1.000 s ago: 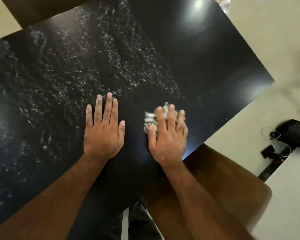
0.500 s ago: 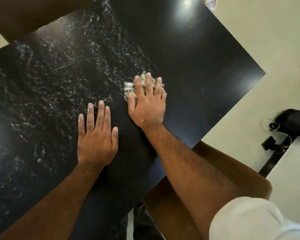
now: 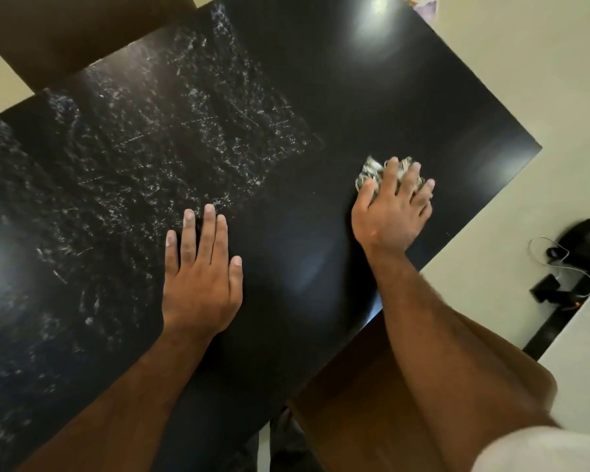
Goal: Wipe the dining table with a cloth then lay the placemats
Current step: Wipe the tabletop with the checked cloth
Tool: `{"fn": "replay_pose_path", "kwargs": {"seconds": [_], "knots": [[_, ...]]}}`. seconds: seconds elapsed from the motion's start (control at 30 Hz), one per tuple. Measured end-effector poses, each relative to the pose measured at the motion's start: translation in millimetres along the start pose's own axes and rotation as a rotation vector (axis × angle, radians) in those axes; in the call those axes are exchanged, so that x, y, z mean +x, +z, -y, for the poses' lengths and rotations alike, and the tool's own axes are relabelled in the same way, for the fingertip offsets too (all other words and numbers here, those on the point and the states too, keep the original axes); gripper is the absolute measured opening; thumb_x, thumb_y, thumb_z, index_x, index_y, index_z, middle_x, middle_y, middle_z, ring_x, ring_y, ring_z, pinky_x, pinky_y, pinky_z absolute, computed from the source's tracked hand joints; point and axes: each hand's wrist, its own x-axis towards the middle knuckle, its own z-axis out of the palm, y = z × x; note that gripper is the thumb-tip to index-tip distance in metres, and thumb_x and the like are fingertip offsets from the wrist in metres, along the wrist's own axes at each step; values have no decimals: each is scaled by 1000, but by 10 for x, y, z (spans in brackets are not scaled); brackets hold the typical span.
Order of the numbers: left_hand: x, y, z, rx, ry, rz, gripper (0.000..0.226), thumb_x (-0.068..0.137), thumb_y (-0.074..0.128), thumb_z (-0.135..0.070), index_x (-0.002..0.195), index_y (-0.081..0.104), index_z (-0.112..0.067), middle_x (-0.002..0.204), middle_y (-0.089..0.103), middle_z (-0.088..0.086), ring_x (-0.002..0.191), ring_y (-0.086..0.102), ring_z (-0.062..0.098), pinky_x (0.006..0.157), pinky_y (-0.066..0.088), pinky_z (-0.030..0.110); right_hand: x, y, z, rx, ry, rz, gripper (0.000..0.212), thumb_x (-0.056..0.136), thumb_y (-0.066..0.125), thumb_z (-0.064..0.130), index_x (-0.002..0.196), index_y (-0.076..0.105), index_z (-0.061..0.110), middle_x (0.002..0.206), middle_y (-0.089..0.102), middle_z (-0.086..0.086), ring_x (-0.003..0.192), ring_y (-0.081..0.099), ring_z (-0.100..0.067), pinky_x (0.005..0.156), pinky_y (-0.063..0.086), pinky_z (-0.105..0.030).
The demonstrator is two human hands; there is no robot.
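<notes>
Close to the 3 o'clock edge of the table [image 3: 355, 97] the cloth [image 3: 368, 173] is only pressed under the spread right hand [image 3: 392, 216] and may be swept off; the empty left hand [image 3: 201, 281] is laid flat at 8 o'clock.

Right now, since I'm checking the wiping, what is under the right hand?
A crumpled cloth on the black table, edges showing beyond the right hand; the hand covers its middle.

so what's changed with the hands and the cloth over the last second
The right hand pushed the cloth from beside the left hand forward across the table, then out toward its right edge, pressing it down throughout. The left hand stayed flat on the table, and the streaky smears on the left remain.
</notes>
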Motion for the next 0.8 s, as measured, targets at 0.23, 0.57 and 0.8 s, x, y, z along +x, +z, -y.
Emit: {"fn": "replay_pose_path", "kwargs": {"seconds": [0.23, 0.57, 0.8], "knots": [[-21, 28, 29, -4, 1, -16, 74, 114, 27, -44, 178, 14, -9, 188, -2, 8, 174, -4, 33, 137, 13, 64, -240, 63, 1023, 54, -429, 39, 65, 111, 39, 53, 170, 46, 27, 181, 35, -12, 166, 28, -48, 127, 32, -62], [-7, 2, 13, -30, -3, -27, 75, 113, 30, -41, 178, 12, -8, 188, -3, 10, 174, -2, 33, 137, 15, 65, -1131, -108, 625, 96, -674, 138, 66, 113, 41, 57, 174, 39, 31, 185, 24, -6, 172, 17, -39, 129, 31, -58], [-10, 18, 34, -42, -17, -18, 75, 114, 30, -41, 178, 12, -6, 188, -2, 10, 174, -5, 32, 137, 13, 64, -337, 99, 1216, 42, -423, 39, 63, 114, 36, 55, 171, 46, 28, 180, 37, -12, 166, 31, -47, 127, 34, -59]]}}
